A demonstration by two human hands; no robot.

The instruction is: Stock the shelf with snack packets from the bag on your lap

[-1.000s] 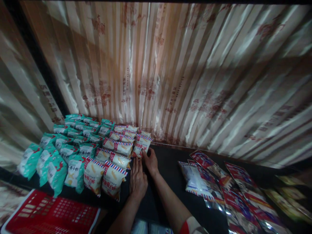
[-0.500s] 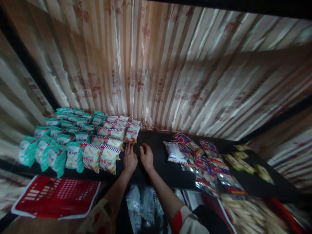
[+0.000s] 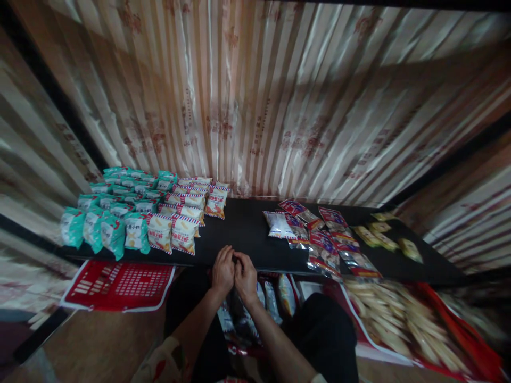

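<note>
Dim light is falling on a black shelf (image 3: 247,223), with bags filling its left end and flatter packs lying loose toward the right. Nearest the person, packets (image 3: 286,295) are lying below the shelf, partly hidden by the forearms. To the left a red basket (image 3: 136,295) is sitting below the shelf edge, and to the right long pale things (image 3: 379,308) are lying.

At the shelf's front edge, the left hand (image 3: 223,270) and right hand (image 3: 246,276) are resting side by side, fingers narrow and curling inward; whether anything small is lying between them, one cannot tell.

Left of the hands, cream bags (image 3: 183,235) are standing in rows on the shelf. Their long axes are running roughly upright, and the front pair's printed faces are pointing toward the person, probably so that the labels are showing. Beside them, farther left, teal bags (image 3: 137,233) are standing close-packed, seemingly to save room and prop one another. Well apart on the right, a white bag (image 3: 278,224) is lying flat beside overlapping red packs (image 3: 323,250), apparently unsorted. Yellow packs (image 3: 410,250) are lying toward the far right. Behind everything, pleated sheeting (image 3: 239,96) is hanging.
</note>
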